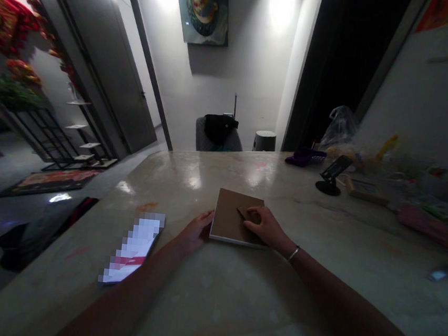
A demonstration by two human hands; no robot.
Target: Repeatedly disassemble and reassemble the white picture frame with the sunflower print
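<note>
A square notebook or pad with a plain brown cover (228, 224) and pale page edges lies flat on the marble-look table (203, 303). My left hand (196, 232) is at its left edge, fingers curled against the side. Over the cover's right half, my right hand (260, 224) has thumb and forefinger bent together in a pinch. A small dark brown pointed piece (241, 212) shows at those fingertips; whether it is a separate thing or part of the cover I cannot tell. A bracelet circles my right wrist.
Left of my left forearm lies a phone-like slab (135, 249), its face pixelated. A black phone stand (332, 176), a purple item (306, 156), a wooden frame (365, 189) and a pink pouch (426, 224) occupy the right side. Beyond the far edge stands a grey chair (201, 134).
</note>
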